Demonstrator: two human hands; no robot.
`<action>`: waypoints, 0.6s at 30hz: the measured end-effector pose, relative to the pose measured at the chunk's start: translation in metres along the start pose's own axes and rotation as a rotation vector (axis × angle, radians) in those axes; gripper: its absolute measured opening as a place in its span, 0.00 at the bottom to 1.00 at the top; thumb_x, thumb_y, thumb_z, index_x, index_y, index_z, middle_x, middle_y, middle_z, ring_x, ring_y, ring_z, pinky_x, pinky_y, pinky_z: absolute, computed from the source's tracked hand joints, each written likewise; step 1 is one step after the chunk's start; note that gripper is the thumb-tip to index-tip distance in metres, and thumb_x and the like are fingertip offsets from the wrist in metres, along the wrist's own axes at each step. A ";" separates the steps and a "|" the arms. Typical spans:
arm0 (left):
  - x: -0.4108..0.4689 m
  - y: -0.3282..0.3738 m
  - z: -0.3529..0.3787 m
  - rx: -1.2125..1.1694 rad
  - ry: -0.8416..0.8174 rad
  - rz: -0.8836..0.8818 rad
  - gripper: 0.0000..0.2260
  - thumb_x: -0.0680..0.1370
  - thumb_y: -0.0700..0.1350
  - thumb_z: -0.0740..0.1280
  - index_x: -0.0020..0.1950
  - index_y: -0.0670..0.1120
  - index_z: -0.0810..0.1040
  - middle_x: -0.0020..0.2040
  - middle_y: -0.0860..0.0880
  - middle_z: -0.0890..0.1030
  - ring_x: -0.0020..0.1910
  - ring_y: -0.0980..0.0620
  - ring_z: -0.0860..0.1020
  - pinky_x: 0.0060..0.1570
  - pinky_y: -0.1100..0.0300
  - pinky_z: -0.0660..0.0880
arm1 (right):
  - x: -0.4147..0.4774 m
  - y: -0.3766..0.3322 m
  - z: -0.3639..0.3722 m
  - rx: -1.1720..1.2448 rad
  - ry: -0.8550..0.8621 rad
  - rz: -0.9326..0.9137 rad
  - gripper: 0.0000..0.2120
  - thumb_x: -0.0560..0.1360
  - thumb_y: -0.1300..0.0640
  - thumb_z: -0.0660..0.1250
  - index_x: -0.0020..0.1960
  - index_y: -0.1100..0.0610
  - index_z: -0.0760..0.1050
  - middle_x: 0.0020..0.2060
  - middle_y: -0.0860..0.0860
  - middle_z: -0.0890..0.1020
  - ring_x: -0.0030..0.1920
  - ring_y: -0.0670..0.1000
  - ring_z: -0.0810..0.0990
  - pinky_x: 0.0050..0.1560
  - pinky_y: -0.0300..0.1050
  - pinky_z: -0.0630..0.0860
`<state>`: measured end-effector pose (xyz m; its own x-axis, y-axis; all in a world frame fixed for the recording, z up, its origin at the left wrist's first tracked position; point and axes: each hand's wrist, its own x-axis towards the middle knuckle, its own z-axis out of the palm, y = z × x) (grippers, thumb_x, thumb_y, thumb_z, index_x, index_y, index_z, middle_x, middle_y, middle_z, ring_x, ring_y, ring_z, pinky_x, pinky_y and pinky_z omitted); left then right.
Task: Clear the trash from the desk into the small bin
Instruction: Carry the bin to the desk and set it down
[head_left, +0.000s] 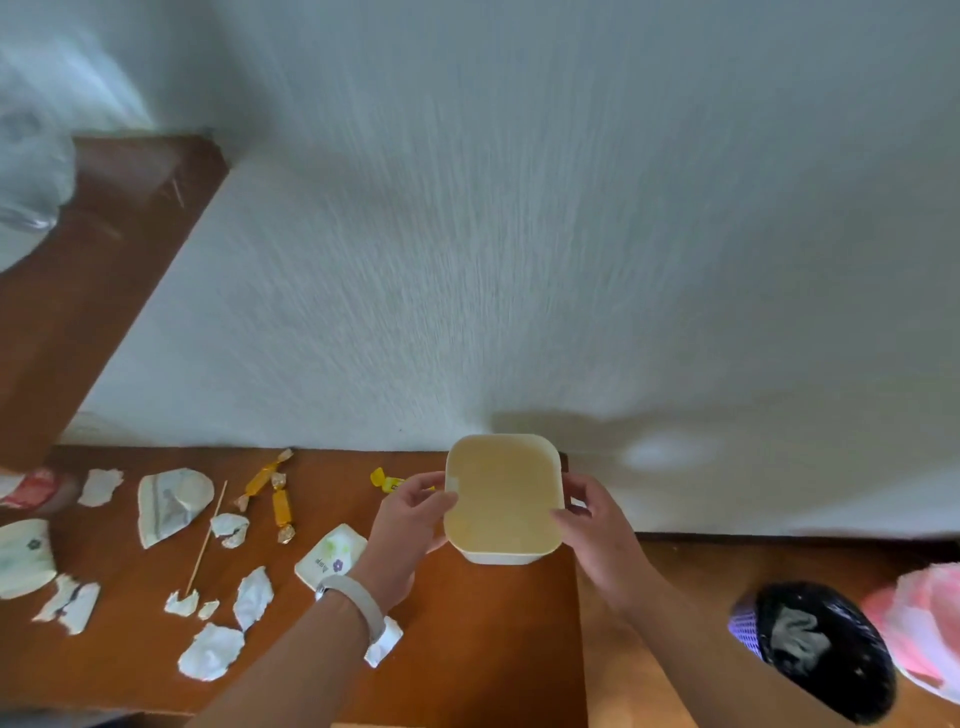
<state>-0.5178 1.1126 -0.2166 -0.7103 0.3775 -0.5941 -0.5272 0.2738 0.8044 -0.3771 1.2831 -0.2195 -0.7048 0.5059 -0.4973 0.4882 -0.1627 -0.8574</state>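
Note:
A small square cream bin (503, 499) sits at the far right corner of the brown desk (478, 634), open side up and empty. My left hand (410, 525) grips its left wall and my right hand (592, 525) grips its right wall. Trash lies spread over the desk to the left: several crumpled white paper scraps (212, 652), a torn white wrapper (169, 501), a tissue packet (330, 556), gold candy wrappers (280, 506), a yellow wrapper (384, 479) behind my left hand, and a thin wooden skewer (208, 538).
A white wall (519, 234) rises right behind the desk. On the floor to the right stands a large bin with a black liner (826, 649), beside a pink bag (924, 623). A wooden shelf (93, 249) and a clear plastic bag (26, 182) are at the left.

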 end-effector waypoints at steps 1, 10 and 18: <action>0.002 0.000 0.001 0.004 -0.003 -0.001 0.10 0.77 0.38 0.68 0.58 0.45 0.80 0.49 0.43 0.85 0.47 0.45 0.84 0.47 0.51 0.81 | 0.002 0.001 -0.001 0.003 -0.005 0.006 0.19 0.72 0.56 0.69 0.61 0.44 0.72 0.52 0.41 0.81 0.51 0.42 0.81 0.53 0.48 0.81; 0.009 -0.005 0.002 0.039 0.026 0.001 0.10 0.78 0.41 0.68 0.60 0.47 0.79 0.48 0.46 0.85 0.49 0.46 0.84 0.53 0.45 0.80 | 0.013 0.002 -0.008 -0.081 -0.042 0.017 0.19 0.74 0.55 0.68 0.63 0.44 0.70 0.52 0.40 0.81 0.50 0.41 0.81 0.52 0.47 0.81; 0.001 -0.005 -0.003 0.227 0.071 0.100 0.17 0.76 0.51 0.70 0.64 0.54 0.75 0.55 0.51 0.82 0.55 0.51 0.80 0.56 0.52 0.78 | 0.008 -0.009 -0.019 -0.269 -0.025 -0.123 0.19 0.77 0.51 0.65 0.66 0.45 0.66 0.56 0.36 0.74 0.57 0.41 0.75 0.54 0.39 0.74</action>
<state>-0.5167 1.1087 -0.2211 -0.7889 0.3514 -0.5041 -0.3405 0.4329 0.8346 -0.3772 1.3050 -0.2132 -0.7778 0.4867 -0.3976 0.5147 0.1303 -0.8474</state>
